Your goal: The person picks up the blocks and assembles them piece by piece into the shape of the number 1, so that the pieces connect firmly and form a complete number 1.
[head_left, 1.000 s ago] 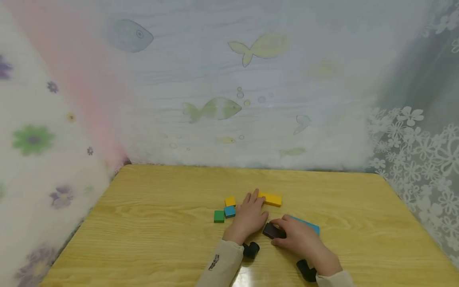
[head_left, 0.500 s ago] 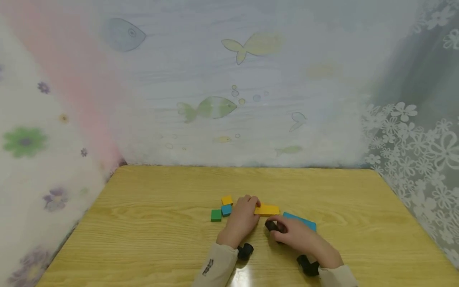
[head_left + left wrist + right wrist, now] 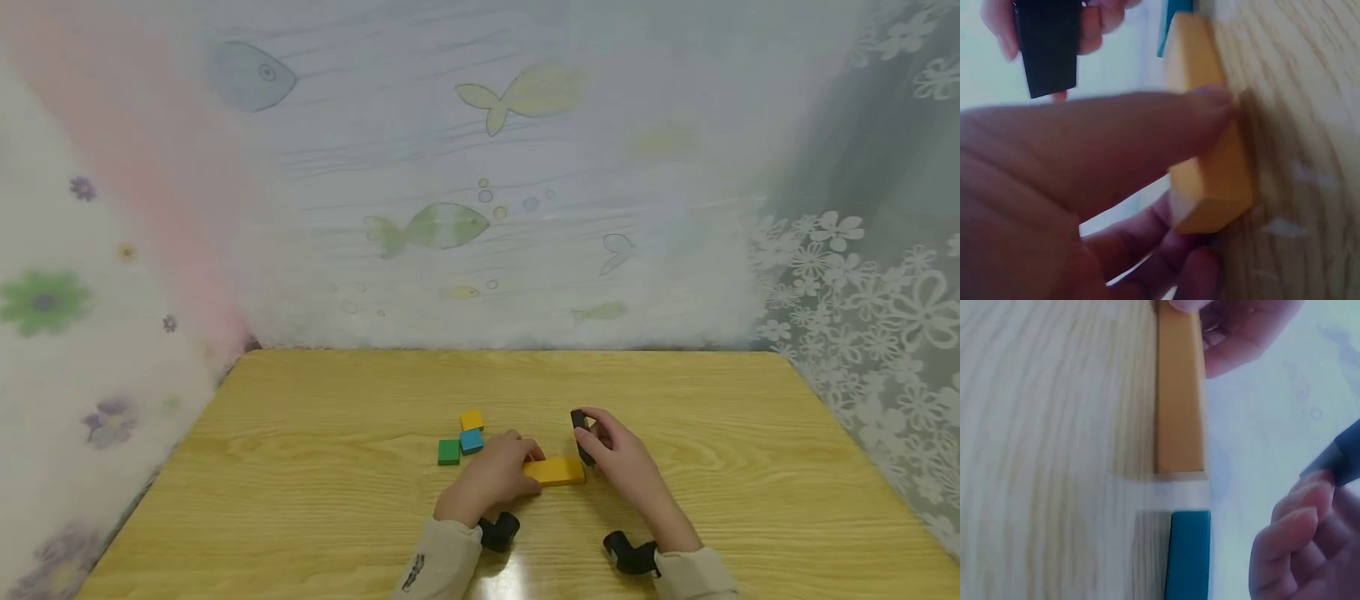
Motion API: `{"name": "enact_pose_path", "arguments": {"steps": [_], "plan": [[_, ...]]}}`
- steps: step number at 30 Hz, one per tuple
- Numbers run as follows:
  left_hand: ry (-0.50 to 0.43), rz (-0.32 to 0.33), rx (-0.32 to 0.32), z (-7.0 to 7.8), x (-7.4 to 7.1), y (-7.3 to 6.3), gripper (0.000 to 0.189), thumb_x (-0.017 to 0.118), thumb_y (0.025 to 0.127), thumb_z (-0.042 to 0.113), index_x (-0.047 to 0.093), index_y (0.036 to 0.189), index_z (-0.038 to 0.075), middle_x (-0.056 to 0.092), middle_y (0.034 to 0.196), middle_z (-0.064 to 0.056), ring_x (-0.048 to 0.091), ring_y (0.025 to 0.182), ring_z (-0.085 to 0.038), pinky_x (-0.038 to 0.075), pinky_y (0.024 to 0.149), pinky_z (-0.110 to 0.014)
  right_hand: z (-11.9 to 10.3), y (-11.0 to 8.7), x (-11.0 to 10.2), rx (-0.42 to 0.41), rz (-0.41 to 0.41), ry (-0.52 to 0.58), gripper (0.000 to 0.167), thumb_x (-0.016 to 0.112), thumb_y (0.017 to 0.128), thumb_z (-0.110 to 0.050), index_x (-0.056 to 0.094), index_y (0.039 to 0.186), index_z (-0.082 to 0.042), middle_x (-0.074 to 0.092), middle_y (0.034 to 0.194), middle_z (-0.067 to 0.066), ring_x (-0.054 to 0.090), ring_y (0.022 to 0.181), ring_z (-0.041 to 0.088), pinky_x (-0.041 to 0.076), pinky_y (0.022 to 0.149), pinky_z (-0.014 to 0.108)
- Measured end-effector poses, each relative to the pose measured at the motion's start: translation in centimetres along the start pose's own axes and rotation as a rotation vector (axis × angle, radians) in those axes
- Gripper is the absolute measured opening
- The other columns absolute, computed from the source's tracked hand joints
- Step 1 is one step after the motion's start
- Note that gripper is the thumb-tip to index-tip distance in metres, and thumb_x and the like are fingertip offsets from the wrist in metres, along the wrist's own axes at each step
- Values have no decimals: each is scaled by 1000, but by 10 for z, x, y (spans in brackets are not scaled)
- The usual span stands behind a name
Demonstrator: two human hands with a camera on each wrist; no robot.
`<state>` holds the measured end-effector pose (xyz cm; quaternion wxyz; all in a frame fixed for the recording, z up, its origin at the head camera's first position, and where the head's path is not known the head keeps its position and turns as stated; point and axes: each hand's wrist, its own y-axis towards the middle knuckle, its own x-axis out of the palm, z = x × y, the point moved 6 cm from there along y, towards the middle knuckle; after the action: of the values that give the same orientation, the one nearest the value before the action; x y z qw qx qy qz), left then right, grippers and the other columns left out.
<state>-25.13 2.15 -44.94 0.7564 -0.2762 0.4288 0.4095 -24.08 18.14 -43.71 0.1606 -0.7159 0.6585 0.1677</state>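
Observation:
A long yellow block [image 3: 555, 472] lies on the table, its left end pinched between the thumb and fingers of my left hand [image 3: 491, 471]. In the left wrist view the thumb presses along one side of the yellow block [image 3: 1210, 156]. My right hand [image 3: 626, 454] holds a dark block [image 3: 582, 437] off the table, tilted, near the yellow block's right end. The dark block [image 3: 1049, 47] also shows in the left wrist view. A long blue block [image 3: 1189, 556] lies near the yellow block's end; in the head view my right hand hides it.
Left of my left hand lie a small yellow block [image 3: 472, 420], a small blue block [image 3: 471, 441] and a small green block [image 3: 448, 452]. The wooden table [image 3: 315, 467] meets a wall [image 3: 420, 150] with fish drawings. Black wrist cameras [image 3: 630, 553] sit at both cuffs.
My left hand has drawn the long yellow block toward me. My right hand has lifted the dark block from the table and moved it farther away, turning it more upright.

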Motion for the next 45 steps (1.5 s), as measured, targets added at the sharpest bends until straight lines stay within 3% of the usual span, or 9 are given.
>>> {"name": "enact_pose_path", "arguments": {"steps": [5,10,19,25,32,40,45], "plan": [[-36,-71,5,0,2,-9,27,71,76,29,63,101,21,49,88,5,45,80,-12,40,71,-26,-1,6,4,29,23,52,44,51,88,-41,45,126,-19,50,84,6,43,54,23,40,52,29],[-89,-53,25,0,2,-19,28,70,77,29,64,103,22,48,91,7,43,83,-11,40,73,-26,-2,10,9,50,24,97,47,52,86,-47,46,124,-19,50,85,8,44,56,24,40,52,31],[-204,-21,4,-14,5,-42,29,68,79,31,63,105,22,47,97,9,41,91,-11,39,78,-28,1,6,25,90,12,138,49,55,84,-46,46,124,-19,50,85,8,47,57,27,40,51,32],[-200,51,25,-13,2,-47,26,68,77,33,63,100,21,48,95,10,41,92,-12,37,80,-29,4,7,29,110,15,60,52,56,82,-50,47,123,-21,51,85,5,49,59,24,42,55,32],[-186,6,0,-14,4,-53,22,70,76,34,62,94,24,48,89,13,41,85,-10,37,75,-27,4,5,39,108,-88,-34,47,56,86,-40,46,125,-15,52,78,5,49,55,21,41,53,32],[-185,2,25,-15,2,-66,23,69,76,35,60,94,24,48,91,14,40,83,-8,35,75,-29,-4,2,54,41,-195,-254,51,54,85,-45,46,123,-11,52,74,1,48,55,16,38,51,31],[-198,7,29,-15,5,-70,23,68,76,35,60,94,25,47,90,14,39,82,-9,33,72,-29,-6,-4,57,25,-209,-339,53,53,84,-49,47,121,-12,51,73,0,46,56,15,36,50,30]]}}
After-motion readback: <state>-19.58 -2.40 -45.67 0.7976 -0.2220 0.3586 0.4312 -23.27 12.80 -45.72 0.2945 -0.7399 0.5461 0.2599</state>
